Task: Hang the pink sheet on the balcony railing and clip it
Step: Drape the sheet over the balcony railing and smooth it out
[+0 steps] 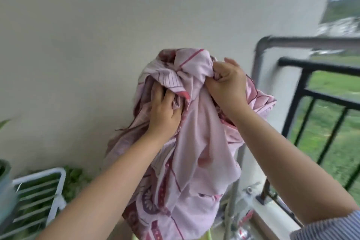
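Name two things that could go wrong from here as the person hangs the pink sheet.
The pink sheet is bunched in both the left hand and right hand; spread badly, it may hang creased. Its trailing lower end might snag the white rack before reaching the black balcony railing.

A home balcony, open to the air; a plain pale wall [87, 45] closes the far side; a black metal railing [319, 93] runs along the right edge above a concrete ledge [272, 218]; beyond it lie green grass and a wooded hillside; potted greenery [74, 179] and a white slatted rack [39, 197] sit at the lower left corner.
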A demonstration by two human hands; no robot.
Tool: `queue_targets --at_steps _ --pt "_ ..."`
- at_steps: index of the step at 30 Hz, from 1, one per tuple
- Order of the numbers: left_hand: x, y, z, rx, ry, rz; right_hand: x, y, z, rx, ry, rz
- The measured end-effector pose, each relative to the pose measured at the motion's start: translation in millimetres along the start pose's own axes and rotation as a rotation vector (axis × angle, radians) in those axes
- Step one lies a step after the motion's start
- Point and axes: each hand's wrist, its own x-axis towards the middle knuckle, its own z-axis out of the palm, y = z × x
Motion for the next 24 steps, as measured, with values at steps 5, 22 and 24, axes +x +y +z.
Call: queue_targets --at_steps 5,22,24 --pt "63.4 101.8 -20.7 -0.245 0.039 0.338 69.4 -59.8 -103.0 -0.269 0.261 -0.082" --pt "25.2 275.3 24.8 -1.053 -0.159 0.048 42.8 -154.3 -342.0 -1.014 0.096 0.377" --pt "23.5 276.0 26.2 -1.175 -0.215 -0.059 45.4 -144.5 -357.5 -0.881 0.134 0.469"
